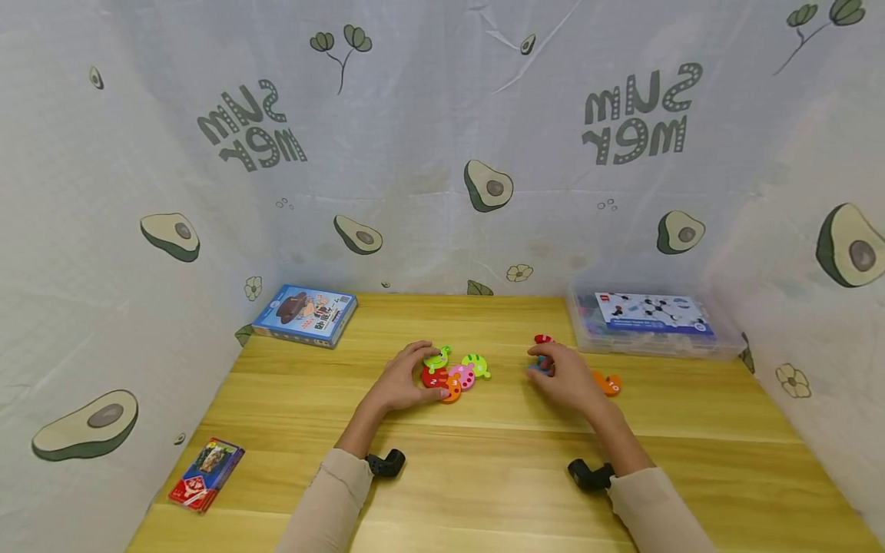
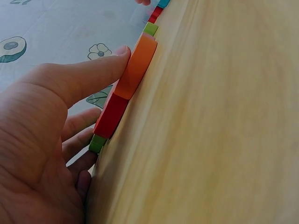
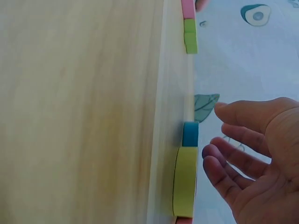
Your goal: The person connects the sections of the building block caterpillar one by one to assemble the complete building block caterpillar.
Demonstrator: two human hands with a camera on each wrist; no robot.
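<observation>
My left hand (image 1: 404, 380) spans a cluster of joined, numbered wooden caterpillar puzzle pieces. In the left wrist view its thumb presses the orange piece (image 2: 136, 67), while the fingers lie against the red piece (image 2: 111, 114) and the green head piece (image 2: 96, 143). Joined on the right are a pink piece (image 1: 462, 375) and a light green piece (image 1: 475, 365). My right hand (image 3: 261, 154) hovers with spread, bent fingers beside a blue piece (image 3: 190, 134) and a yellow piece (image 3: 185, 182), apart from both. A red piece (image 1: 542, 339) and an orange piece (image 1: 608, 383) show around that hand.
A blue picture box (image 1: 304, 315) lies at the back left of the wooden table (image 1: 470, 476). At the back right stands a clear plastic case (image 1: 653, 344) with a printed card. A small card pack (image 1: 206, 474) lies at the front left. Patterned cloth (image 1: 429, 115) encloses the table.
</observation>
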